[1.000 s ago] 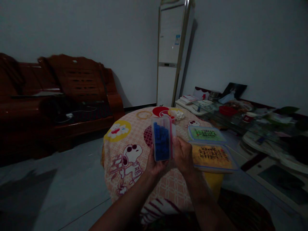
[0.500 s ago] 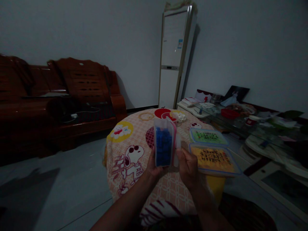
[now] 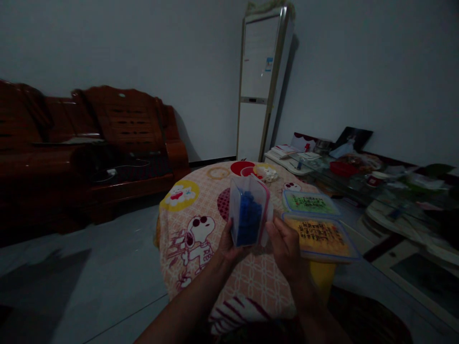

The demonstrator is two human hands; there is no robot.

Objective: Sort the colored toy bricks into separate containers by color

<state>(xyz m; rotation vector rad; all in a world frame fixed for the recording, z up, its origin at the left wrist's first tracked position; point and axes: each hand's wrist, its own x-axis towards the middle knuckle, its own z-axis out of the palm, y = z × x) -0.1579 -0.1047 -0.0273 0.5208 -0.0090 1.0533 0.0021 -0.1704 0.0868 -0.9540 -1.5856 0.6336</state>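
A clear plastic container (image 3: 234, 210) with a pink-edged lid (image 3: 267, 205) on its right is held tilted above the middle of the table. Inside it, blue pieces (image 3: 249, 220), apparently small blocks, are piled up with space above them. My left hand (image 3: 229, 246) is closed around its lower left side and bottom. At the lid side, my right hand (image 3: 286, 241) pinches a pale translucent flap. Just right of that hand, an orange container with a blue-edged lid (image 3: 324, 238) lies flat, and a green one (image 3: 310, 202) lies behind it.
A patterned cloth (image 3: 186, 210) covers the round table. At its far edge are a red dish (image 3: 242, 167) and crumpled white material (image 3: 268, 174). A cluttered glass stand (image 3: 358, 184) runs along the right. A wooden sofa (image 3: 125, 124) stands left, an air conditioner (image 3: 256, 86) behind.
The container has turned in my hands, showing more of its broad side, and the blue pieces now slope inside it. My right hand has shifted slightly right and down.
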